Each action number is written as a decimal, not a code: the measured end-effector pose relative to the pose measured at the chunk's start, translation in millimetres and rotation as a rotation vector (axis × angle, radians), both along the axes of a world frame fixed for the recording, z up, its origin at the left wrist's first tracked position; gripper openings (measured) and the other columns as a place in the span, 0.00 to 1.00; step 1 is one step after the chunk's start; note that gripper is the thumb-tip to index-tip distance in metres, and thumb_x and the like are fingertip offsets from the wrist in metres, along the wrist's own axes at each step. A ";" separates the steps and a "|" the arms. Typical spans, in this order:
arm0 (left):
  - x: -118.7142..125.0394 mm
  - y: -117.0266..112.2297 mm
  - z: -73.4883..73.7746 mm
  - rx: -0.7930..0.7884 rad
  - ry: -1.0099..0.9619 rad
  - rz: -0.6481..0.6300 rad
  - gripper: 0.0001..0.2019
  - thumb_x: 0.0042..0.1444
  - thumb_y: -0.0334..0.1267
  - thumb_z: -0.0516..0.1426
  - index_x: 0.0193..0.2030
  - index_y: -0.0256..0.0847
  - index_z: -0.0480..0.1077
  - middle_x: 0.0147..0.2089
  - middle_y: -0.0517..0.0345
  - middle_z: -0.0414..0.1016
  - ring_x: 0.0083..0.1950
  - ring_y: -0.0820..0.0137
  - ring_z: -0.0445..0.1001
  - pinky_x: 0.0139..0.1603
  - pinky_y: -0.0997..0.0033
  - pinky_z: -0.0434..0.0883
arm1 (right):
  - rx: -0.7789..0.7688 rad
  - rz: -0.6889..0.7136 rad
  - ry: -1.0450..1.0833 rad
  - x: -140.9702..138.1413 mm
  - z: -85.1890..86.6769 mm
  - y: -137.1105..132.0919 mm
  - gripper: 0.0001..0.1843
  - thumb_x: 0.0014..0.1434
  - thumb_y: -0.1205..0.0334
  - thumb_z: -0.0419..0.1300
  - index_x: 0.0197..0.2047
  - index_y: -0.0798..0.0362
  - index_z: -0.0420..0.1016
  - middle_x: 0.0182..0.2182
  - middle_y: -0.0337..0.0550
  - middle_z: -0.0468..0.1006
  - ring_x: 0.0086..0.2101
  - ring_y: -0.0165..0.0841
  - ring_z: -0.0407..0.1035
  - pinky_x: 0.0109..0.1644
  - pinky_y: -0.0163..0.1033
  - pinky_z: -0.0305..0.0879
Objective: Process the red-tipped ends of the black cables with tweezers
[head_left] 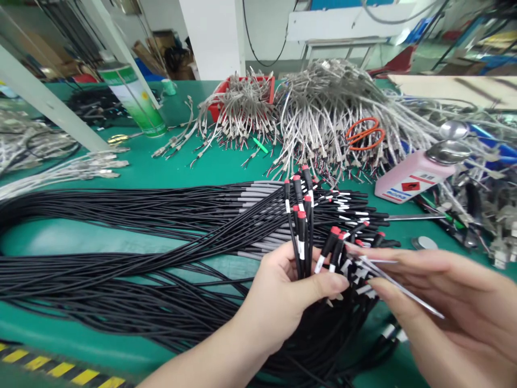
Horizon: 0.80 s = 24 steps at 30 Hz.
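My left hand (285, 293) is closed around several black cables (301, 229) with red-capped ends and white labels, which stand up between its thumb and fingers. More red-tipped ends lean to the right beside its thumb. Metal tweezers (412, 291) are pinched in my right hand (452, 296), their tips at the labelled cable ends just right of my left thumb. Whether the tips grip anything is too blurred to tell. Long black cables (169, 269) run off to the left across the green table, and their grey sleeves (258, 199) lie behind my left hand.
Behind, grey cables (323, 108) form a large heap, with orange-handled scissors (365, 133) on it. A red bin (271, 89) holds more. At right stand a pink bottle (416, 175) and a round metal lid (424, 243); a green can (135, 102) is at left.
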<state>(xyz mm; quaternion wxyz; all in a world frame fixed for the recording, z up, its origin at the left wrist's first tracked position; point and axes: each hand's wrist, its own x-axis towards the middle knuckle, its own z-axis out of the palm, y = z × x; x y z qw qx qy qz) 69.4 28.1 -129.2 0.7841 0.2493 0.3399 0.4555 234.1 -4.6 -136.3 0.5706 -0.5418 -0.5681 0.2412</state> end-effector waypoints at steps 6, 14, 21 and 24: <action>-1.4 2.1 1.7 -0.070 -0.023 0.001 0.11 0.46 0.31 0.70 0.32 0.34 0.72 0.27 0.60 0.76 0.26 0.77 0.72 0.31 0.77 0.67 | -0.023 0.048 0.040 6.5 5.9 8.2 0.19 0.53 0.70 0.69 0.48 0.46 0.75 0.42 0.41 0.83 0.38 0.35 0.81 0.42 0.30 0.81; -1.8 1.5 -0.9 -0.059 -0.055 -0.024 0.08 0.50 0.31 0.68 0.34 0.33 0.74 0.28 0.55 0.79 0.26 0.77 0.74 0.30 0.78 0.69 | -0.036 0.197 0.016 1.3 4.7 5.2 0.20 0.57 0.68 0.65 0.52 0.41 0.72 0.41 0.35 0.82 0.40 0.34 0.80 0.47 0.34 0.80; -1.8 1.0 -1.4 -0.074 -0.054 -0.035 0.10 0.48 0.32 0.69 0.35 0.34 0.75 0.26 0.57 0.78 0.25 0.76 0.73 0.29 0.77 0.68 | 0.024 0.244 -0.070 4.7 1.1 9.3 0.21 0.58 0.70 0.64 0.52 0.42 0.72 0.42 0.34 0.83 0.41 0.29 0.80 0.48 0.26 0.77; -1.7 0.5 -2.2 -0.071 -0.046 -0.034 0.11 0.47 0.33 0.70 0.36 0.35 0.75 0.26 0.56 0.78 0.25 0.75 0.73 0.29 0.76 0.68 | 0.027 0.244 -0.082 4.8 0.8 9.9 0.22 0.58 0.70 0.65 0.53 0.42 0.72 0.43 0.34 0.82 0.42 0.28 0.80 0.50 0.25 0.75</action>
